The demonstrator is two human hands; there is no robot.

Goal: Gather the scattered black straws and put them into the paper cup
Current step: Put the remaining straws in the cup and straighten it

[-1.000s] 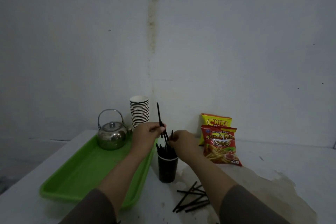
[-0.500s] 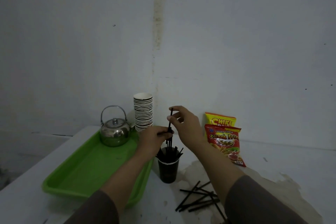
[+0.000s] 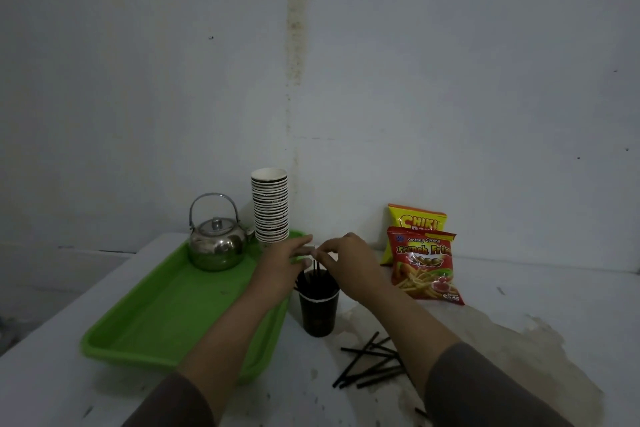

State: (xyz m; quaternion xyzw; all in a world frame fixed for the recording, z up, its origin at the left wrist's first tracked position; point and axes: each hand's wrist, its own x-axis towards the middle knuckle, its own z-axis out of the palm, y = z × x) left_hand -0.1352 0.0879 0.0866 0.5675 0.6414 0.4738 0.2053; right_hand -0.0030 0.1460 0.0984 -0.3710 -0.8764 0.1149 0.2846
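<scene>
Both hands over black paper cup (image 3: 318, 314) on table: right hand (image 3: 349, 262) pinches upright straw (image 3: 316, 269) (tip inside cup), left hand (image 3: 281, 267) fingers extended, relaxed. Loose black straws (image 3: 369, 364) lie near cup.

This looks like a plain drinks or snack corner, perhaps a small stall or pantry; which of these cannot be told. A bare, stained white wall (image 3: 450, 80) backs a white bench (image 3: 554, 305) marked with a brownish water stain. On it sit a green serving tray (image 3: 156, 319) carrying a steel kettle (image 3: 216, 244), a tall stack of paper cups (image 3: 270, 206), and two packaged snack bags (image 3: 424, 263) leaning at the wall.
</scene>
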